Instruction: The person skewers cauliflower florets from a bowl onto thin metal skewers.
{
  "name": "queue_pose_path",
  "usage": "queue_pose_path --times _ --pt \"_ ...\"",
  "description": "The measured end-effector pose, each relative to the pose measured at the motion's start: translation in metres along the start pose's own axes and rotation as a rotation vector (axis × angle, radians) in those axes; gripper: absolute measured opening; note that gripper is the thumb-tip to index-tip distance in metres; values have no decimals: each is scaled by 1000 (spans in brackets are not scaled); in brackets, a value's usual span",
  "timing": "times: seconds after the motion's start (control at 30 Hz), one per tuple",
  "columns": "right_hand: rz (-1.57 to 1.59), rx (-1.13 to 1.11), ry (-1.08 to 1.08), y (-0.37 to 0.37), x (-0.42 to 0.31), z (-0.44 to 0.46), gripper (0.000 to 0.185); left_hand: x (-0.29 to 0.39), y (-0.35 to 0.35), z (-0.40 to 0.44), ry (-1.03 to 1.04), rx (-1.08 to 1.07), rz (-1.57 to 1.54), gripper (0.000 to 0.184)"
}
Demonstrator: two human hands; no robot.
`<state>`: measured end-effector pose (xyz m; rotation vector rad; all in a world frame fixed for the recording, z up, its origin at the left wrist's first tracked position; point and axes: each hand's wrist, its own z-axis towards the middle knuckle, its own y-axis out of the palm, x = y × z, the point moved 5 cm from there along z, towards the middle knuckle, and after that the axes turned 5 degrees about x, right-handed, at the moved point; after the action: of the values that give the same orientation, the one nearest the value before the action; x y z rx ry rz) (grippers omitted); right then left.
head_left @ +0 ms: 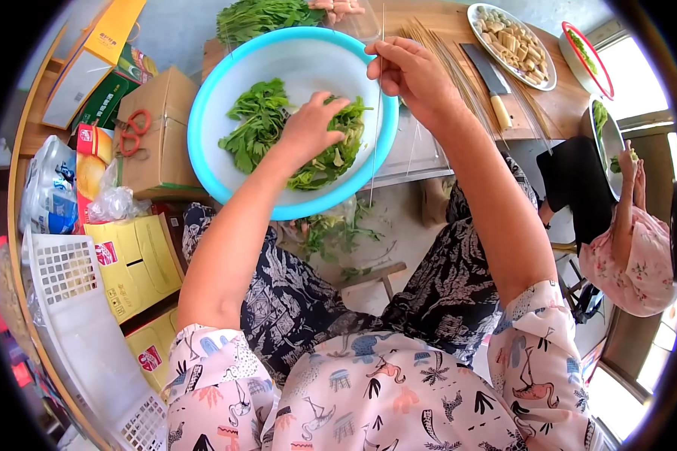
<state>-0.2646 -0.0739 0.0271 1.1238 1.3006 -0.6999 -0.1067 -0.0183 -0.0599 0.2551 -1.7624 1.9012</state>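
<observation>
A large white basin with a turquoise rim [197,143] holds leafy greens [257,120]. My left hand [312,129] is inside it, on the greens, with its fingers spread apart. Over the basin's right edge, my right hand [410,71] pinches a thin skewer [377,143] between thumb and fingers. The skewer hangs upright, its lower end below the rim. No food shows on it. More thin skewers [447,64] lie on the wooden table to the right of my right hand.
Behind the basin are more greens [267,16] and a tray of pink pieces [346,26]. A cleaver [486,71] lies beside a plate of pieces [515,45]. Cartons [158,124] and red scissors [133,131] stand left. At right, another person [632,255] handles greens over a bowl [611,134].
</observation>
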Motion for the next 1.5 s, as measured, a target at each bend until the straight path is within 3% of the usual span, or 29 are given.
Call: queue_pose_path --times 0.03,0.13,0.27,0.3,0.33,0.43,0.47,0.53,0.57,0.67,0.73,0.87,0.97,1.07,1.13,1.33,1.4,1.43,1.5 --pt "2 6 -13 0 -2 -1 18 2 8 0 11 -25 62 67" --pt "6 19 -25 1 -7 -2 18 7 20 2 44 -54 176 69" --pt "-15 15 -12 1 -7 -5 19 -5 28 12 -103 -153 76 48" --pt "-26 12 -24 1 -8 -4 20 -10 29 13 -84 -63 19 34" --pt "-38 7 -36 0 -8 -4 20 -19 32 16 -84 -65 20 34" --pt "-57 7 -47 -2 -7 -1 20 -32 24 22 -266 -53 -306 15" --pt "-52 6 -48 -2 -7 0 20 -26 12 23 -267 -54 -301 15" --pt "-33 7 -63 -2 -8 2 19 -29 3 21 -442 -70 -594 12" --pt "-29 5 -62 -2 -8 3 19 -40 3 25 -387 -15 -755 12" --pt "-32 -3 -69 1 -10 3 19 -57 -28 27 -424 168 -838 12" --pt "-53 -10 -68 1 -10 4 18 -77 -52 23 -476 288 -656 13" --pt "-69 -19 -75 0 -9 4 18 -81 -92 7 -278 527 289 18" --pt "-119 -15 -75 2 -11 3 18 -76 -80 10 -149 476 180 20" --pt "-150 1 -75 3 -11 2 17 -63 -35 19 -31 206 -46 14" --pt "-121 -28 -72 4 -8 4 17 -48 -10 14 -107 8 76 13" --pt "-160 -17 -61 8 -6 -1 22 -67 21 8 -109 -33 217 14" --pt "-162 -19 -53 8 -6 -2 22 -70 9 15 -157 49 -11 13" --pt "-164 -20 -44 7 -6 -2 22 -73 2 14 -317 57 -273 13" --pt "-173 -26 -41 8 -7 -4 21 -69 -16 16 -424 125 -655 17"
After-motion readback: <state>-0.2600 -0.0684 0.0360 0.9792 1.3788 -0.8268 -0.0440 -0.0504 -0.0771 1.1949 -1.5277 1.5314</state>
